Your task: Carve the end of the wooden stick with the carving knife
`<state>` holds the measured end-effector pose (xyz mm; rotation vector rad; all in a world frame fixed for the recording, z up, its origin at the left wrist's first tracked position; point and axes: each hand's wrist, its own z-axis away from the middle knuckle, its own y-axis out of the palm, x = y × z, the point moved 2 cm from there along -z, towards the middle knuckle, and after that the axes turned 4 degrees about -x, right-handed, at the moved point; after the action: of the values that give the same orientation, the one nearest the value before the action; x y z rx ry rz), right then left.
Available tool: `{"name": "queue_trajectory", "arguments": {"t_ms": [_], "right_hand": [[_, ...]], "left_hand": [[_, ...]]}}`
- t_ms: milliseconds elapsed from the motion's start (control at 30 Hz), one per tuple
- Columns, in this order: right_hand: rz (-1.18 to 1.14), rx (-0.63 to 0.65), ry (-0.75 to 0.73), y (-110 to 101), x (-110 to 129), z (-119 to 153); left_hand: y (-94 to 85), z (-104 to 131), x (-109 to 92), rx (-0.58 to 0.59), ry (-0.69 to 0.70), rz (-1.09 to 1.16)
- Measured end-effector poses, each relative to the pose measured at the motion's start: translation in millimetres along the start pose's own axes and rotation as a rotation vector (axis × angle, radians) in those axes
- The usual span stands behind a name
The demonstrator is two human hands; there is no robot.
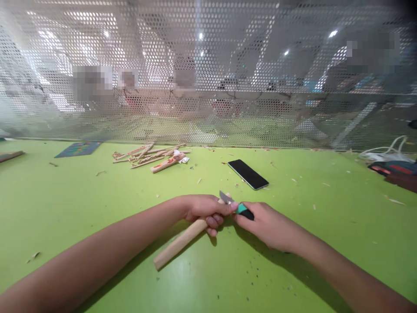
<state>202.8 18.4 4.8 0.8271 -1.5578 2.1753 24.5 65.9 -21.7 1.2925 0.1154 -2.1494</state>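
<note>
My left hand [211, 211] is wrapped round a pale wooden stick [180, 244], which slants from the lower left up to the right. Its near end sticks out below my fingers; the far end shows just past my thumb. My right hand [263, 224] grips a utility knife [241, 209] with a black and teal handle. The knife's bare blade [226, 197] points up and left, over the far end of the stick. My left thumb reaches to the knife where the blade meets the handle. The fingers under the handle are partly hidden.
A black phone [249, 174] lies beyond my hands on the green table [114, 204]. Farther back are a pile of thin wooden sticks [146, 154], a red-stained wood piece [164, 164] and a patterned sheet [79, 149]. Wood shavings are scattered around. A perforated screen [208, 104] closes the back.
</note>
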Motion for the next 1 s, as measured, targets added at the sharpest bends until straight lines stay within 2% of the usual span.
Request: {"name": "queue_trajectory", "arguments": {"t_ms": [167,300,500,633,767,1000], "right_hand": [[-0.011,-0.027,0.079,-1.2,-5.9,-3.4],[-0.012,-0.019,0.100,-1.3,-4.9,-2.8],[-0.052,0.142,0.103,1.8,2.1,4.0],[-0.046,0.179,0.110,2.1,3.1,5.6],[-0.010,0.128,0.079,1.8,4.2,5.9],[0.071,0.027,0.013,3.9,3.9,3.5]], "left_hand": [[3.5,-0.6,0.1,-0.065,-0.013,-0.022],[2.6,-0.2,-0.4,-0.050,-0.017,-0.026],[-0.5,0.5,-3.0,0.076,-0.028,-0.048],[0.2,1.4,-3.7,0.068,-0.012,-0.072],[0.9,2.2,-2.2,-0.001,-0.015,-0.082],[0.9,1.0,-0.6,-0.053,-0.005,-0.083]]}}
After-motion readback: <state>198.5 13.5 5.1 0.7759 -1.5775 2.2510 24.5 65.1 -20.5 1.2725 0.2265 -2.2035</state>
